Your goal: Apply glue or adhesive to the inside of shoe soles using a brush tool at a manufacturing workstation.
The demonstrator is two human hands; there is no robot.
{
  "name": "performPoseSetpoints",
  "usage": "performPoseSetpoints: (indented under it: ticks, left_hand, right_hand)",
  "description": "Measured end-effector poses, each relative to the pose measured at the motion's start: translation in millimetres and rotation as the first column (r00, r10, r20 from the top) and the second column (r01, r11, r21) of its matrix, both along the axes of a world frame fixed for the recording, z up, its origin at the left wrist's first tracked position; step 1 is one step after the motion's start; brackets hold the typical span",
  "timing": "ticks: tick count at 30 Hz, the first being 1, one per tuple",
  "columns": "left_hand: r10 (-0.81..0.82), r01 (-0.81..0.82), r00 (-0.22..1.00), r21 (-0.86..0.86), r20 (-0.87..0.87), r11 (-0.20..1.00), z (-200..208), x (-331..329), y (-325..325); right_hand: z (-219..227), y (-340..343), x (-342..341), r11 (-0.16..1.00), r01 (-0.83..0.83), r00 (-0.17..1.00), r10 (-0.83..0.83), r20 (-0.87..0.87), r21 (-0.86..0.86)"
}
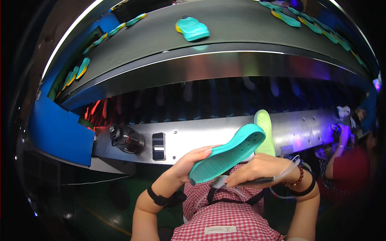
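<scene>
My left hand grips a teal shoe sole by its heel end and side. The sole is tilted, its hollow inner face turned up toward me and its toe pointing away to the right. In my right hand is a brush with a dark handle and pale bristles, held low by the sole's near edge. Whether the bristles touch the sole, I cannot tell. A clear thin tube runs by that hand. Just beyond, a light green sole lies on the metal ledge.
A dark jug stands on the ledge at left, beside a rectangular cutout. Across the back runs a dark conveyor belt carrying a teal-and-yellow sole and rows of others. At right a person in a red top works at the ledge.
</scene>
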State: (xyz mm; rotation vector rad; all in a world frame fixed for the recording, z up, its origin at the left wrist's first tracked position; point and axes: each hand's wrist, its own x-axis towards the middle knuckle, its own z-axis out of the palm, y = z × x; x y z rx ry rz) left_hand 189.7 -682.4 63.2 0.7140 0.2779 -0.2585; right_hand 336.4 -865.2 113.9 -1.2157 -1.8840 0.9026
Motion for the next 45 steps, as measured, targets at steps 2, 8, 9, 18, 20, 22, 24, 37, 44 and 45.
performPoseSetpoints:
  ticks: [2,8,9,18,20,22,24,37,44,45]
  left_hand:
    - [-0.025,0.025,1.000,0.030,-0.017,0.999,0,2,1]
    - [-0.107,0.123,0.990,0.180,-0.095,0.976,1,2,-1]
    - [-0.103,0.125,0.988,0.196,-0.118,0.973,1,1,0]
    - [-0.099,0.118,0.992,0.270,-0.083,0.955,6,-1,-1]
    - [-0.077,0.090,0.995,0.252,-0.059,0.964,8,-1,0]
    - [-0.072,0.099,0.994,0.365,-0.085,0.926,7,-1,3]
    - [-0.038,0.058,0.997,0.296,-0.073,0.953,1,-2,5]
    - [0.222,-0.239,0.971,-0.280,-0.093,0.930,-51,5,-13]
    - [0.316,-0.318,0.948,-0.233,-0.047,0.919,-57,21,-29]
    - [0.322,-0.321,0.946,-0.227,-0.033,0.920,-60,19,-25]
  right_hand:
    - [-4,-3,5,0.998,0.058,0.997,-0.057,-0.048,0.030]
    - [0,-11,7,0.999,-0.019,0.960,0.032,0.278,-0.049]
    - [2,-12,9,0.999,-0.019,0.960,0.032,0.277,-0.049]
    - [12,-23,21,0.992,0.097,0.964,-0.073,0.258,-0.082]
    - [-4,-24,33,0.986,0.159,0.972,-0.166,0.163,0.060]
    - [-9,-31,34,0.983,0.184,0.972,-0.177,0.154,-0.032]
    - [-20,-35,32,0.976,0.196,0.981,-0.195,0.023,-0.093]
    - [-75,-1,17,0.669,0.691,0.502,-0.717,-0.484,-0.274]
    - [-110,15,-2,0.265,0.964,0.245,-0.894,-0.375,-0.002]
    - [-112,12,-8,0.312,0.947,0.321,-0.906,-0.275,0.077]
